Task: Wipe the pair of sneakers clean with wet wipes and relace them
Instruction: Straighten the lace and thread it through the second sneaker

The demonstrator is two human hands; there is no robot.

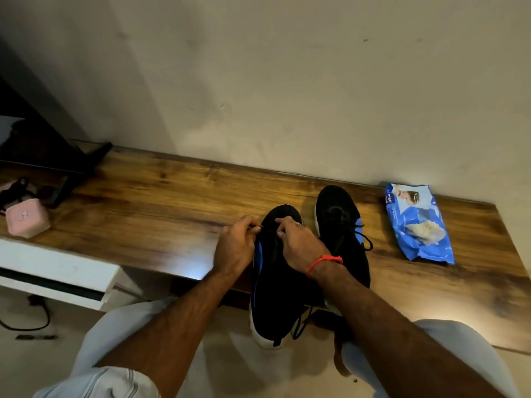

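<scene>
At the bottom of the frame our knees in pale trousers flank the work, and our forearms run up from there to the centre. The nearer sneaker [275, 282] lies with its heel hanging off the front edge of the wooden tabletop [161, 202] and its toe pointing toward the wall, which brings the eyelets close under our hands. Our left hand [234, 248] pinches a black lace [257, 227] at the left side of the upper, fingers closed on it. Our right hand [298, 248], with a red thread around its wrist, is closed on the lace at the right side. The hands sit close together over the front eyelets, so we judge that we are threading or tightening the lace there. A loose lace end dangles off the heel below the table edge and could snag on our knee.

Just right of centre stands the second sneaker [342, 234], touching or nearly touching the first, its lace lying loose on top; we cannot tell whether it is fully laced.

Further right lies the blue wet wipes pack [419, 222], open with a wipe showing, well clear of our hands.

At the far left sits a small pink case [27, 218] beside dark cables, out of our way. Behind everything is the bare wall.
</scene>
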